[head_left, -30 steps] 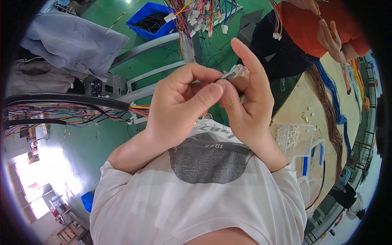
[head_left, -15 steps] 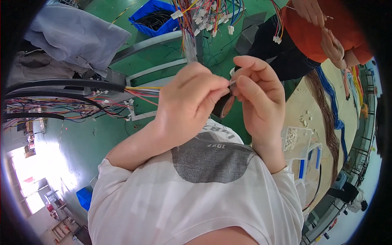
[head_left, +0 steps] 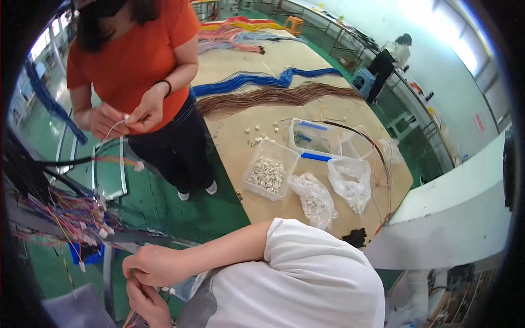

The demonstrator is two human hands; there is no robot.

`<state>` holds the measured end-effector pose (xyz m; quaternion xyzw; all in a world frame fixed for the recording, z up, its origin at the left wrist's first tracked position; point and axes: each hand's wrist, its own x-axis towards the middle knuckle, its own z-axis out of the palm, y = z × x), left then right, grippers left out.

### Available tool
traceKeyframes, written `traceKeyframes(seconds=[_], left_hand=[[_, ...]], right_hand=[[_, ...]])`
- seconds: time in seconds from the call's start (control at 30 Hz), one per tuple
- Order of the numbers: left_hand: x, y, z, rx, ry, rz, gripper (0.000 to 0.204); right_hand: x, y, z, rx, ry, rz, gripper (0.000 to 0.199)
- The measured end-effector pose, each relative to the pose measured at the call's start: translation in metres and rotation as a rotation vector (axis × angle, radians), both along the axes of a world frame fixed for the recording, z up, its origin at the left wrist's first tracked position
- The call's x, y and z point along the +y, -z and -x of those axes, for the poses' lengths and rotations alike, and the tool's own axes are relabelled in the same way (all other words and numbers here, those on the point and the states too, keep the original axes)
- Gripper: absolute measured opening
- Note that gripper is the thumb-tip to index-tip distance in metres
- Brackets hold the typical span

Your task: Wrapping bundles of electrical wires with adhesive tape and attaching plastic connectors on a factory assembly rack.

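Observation:
My right hand [head_left: 155, 264] reaches across to the lower left, its fingers curled in. Just below it, my left hand [head_left: 149, 307] meets it with bent fingers. The fingertips of both hands come together, and what lies between them is too hidden to name. A few yellowish wires [head_left: 130, 318] show at the lower edge beside my left hand. Small white connectors [head_left: 168, 290] sit just right of the hands, near my grey-and-white shirt front.
A co-worker in an orange top [head_left: 131, 60] handles a white connector with a wire. A wooden table [head_left: 229, 142] bears blue wires [head_left: 257, 82], brown wires [head_left: 273, 98], a tub of white connectors [head_left: 268, 174] and bags of white parts [head_left: 313, 201]. A harness bundle [head_left: 71, 216] hangs at left.
My view has swung right, toward the table and the co-worker. My hands now show at the lower left, still close together; the dark round thing seen by them before no longer shows.

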<state>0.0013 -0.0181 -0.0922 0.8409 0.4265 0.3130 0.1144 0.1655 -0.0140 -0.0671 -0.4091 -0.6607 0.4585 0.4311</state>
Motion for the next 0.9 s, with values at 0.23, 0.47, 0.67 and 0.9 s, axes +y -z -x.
traceKeyframes(seconds=[0.23, 0.47, 0.67, 0.9], left_hand=[[-0.003, 0.011, -0.005, -0.244, -0.012, 0.213, 0.018], [0.007, -0.017, -0.009, -0.521, -0.117, 0.784, 0.048], [0.009, -0.011, 0.004, -1.167, -0.070, 1.042, 0.040], [-0.007, -0.020, -0.002, -1.336, 0.138, 0.887, 0.031]], right_hand=[[-0.004, -0.002, -0.002, 0.152, -0.004, 0.056, 0.020], [0.003, 0.003, 0.002, 0.185, -0.067, -0.074, 0.018], [0.003, 0.007, 0.008, 0.289, -0.065, -0.136, 0.016], [0.009, 0.001, 0.004, 0.486, -0.259, 0.154, 0.012]])
